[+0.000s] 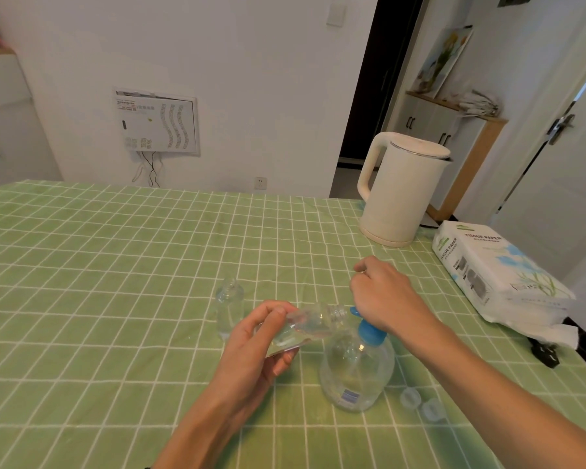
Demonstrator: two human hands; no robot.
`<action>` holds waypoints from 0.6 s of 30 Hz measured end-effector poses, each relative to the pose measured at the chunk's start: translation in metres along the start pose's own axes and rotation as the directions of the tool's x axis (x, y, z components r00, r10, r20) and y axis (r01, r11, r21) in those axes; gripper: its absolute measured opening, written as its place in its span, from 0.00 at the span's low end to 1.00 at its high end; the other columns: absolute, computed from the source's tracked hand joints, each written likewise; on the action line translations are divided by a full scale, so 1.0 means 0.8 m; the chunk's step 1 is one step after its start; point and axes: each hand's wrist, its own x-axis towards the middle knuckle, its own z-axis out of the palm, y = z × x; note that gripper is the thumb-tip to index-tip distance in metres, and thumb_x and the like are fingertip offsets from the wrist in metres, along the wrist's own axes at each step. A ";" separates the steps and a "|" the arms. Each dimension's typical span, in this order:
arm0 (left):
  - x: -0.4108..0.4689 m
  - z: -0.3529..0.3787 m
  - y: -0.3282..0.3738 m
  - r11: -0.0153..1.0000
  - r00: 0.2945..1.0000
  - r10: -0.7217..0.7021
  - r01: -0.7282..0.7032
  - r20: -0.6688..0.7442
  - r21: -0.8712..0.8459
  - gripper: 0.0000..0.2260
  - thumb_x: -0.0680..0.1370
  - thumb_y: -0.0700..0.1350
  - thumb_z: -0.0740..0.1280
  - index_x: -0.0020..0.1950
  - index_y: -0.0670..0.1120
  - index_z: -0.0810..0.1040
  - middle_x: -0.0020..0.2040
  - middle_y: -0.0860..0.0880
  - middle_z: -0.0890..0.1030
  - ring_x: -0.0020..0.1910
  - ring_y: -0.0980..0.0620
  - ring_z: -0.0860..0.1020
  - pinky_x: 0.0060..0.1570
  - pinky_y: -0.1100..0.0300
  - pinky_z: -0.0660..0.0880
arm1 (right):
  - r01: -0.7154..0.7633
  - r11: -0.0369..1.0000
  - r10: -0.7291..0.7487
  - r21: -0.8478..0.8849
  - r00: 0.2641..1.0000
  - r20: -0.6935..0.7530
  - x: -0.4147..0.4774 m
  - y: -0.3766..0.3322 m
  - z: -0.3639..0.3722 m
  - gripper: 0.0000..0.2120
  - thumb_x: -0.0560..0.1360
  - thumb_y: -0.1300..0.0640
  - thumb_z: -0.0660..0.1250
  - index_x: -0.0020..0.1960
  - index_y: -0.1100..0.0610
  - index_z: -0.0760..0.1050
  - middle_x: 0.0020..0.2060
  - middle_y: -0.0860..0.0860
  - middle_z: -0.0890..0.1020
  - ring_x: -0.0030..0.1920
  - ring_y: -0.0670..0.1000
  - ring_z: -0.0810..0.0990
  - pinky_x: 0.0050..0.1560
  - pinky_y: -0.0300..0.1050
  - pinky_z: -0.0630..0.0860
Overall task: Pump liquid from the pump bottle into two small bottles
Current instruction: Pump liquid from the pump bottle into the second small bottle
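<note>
My left hand (254, 350) pinches a clear small bottle (310, 323) by its base, thumb on top and fingers curled beneath. I hold it tilted almost flat, with its open neck pointing right, just beside the spout of the blue pump head (367, 328). Whether spout and neck touch I cannot tell, since my other hand cuts off that spot. The glare makes any liquid inside hard to make out.

My right hand (383, 292) lies palm down over the pump head. Its back faces me and hides the top of the pump, so I cannot tell whether the fingers are curled round it or only press on it.

The pump bottle (357, 370) stands upright toward the near edge of the table (82, 265), right of centre, holding clear liquid. Its small label is too blurred to read.

The second small bottle (230, 306) stands upright and uncapped just behind my left hand, its lower part partly hidden by my thumb.

Two pale caps (410, 397) lie near the pump bottle on its right, faint against the green checked cloth.

A cream kettle (403, 191) sits at the far right corner, and a tissue pack (498, 275) lies along the right edge.
</note>
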 end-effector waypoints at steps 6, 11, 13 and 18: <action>0.000 0.003 0.002 0.999 1.000 -0.010 0.009 -0.005 -0.034 0.12 0.73 0.51 0.73 0.49 0.43 0.83 0.42 0.45 0.84 0.28 0.55 0.77 0.25 0.67 0.76 | 0.016 0.999 -0.017 -0.030 0.999 -0.036 0.000 -0.002 -0.009 0.18 0.79 0.55 0.53 0.67 0.52 0.70 0.63 0.53 0.74 0.64 0.58 0.71 0.65 0.60 0.68; -0.001 0.003 0.001 1.000 1.000 -0.011 0.011 -0.002 -0.028 0.11 0.72 0.51 0.73 0.47 0.44 0.85 0.43 0.44 0.84 0.29 0.54 0.76 0.26 0.66 0.75 | 0.024 0.999 -0.024 -0.023 1.000 -0.016 0.000 -0.002 -0.009 0.17 0.78 0.56 0.53 0.66 0.51 0.70 0.62 0.52 0.74 0.64 0.57 0.71 0.66 0.61 0.68; 0.000 0.002 0.000 1.000 1.000 -0.012 0.012 0.001 -0.028 0.12 0.72 0.52 0.74 0.48 0.44 0.84 0.44 0.43 0.83 0.29 0.54 0.76 0.26 0.66 0.76 | 0.018 1.000 -0.018 0.005 1.000 -0.014 0.000 -0.002 -0.006 0.17 0.78 0.56 0.53 0.65 0.52 0.70 0.62 0.52 0.75 0.63 0.57 0.72 0.66 0.61 0.68; 0.001 0.002 -0.003 0.999 1.000 -0.019 0.019 -0.010 -0.029 0.12 0.72 0.52 0.74 0.48 0.45 0.85 0.45 0.44 0.83 0.30 0.54 0.77 0.27 0.65 0.77 | 0.001 1.000 -0.001 -0.028 1.000 -0.010 -0.001 -0.002 0.001 0.18 0.79 0.56 0.53 0.67 0.53 0.70 0.64 0.54 0.73 0.64 0.58 0.70 0.64 0.59 0.68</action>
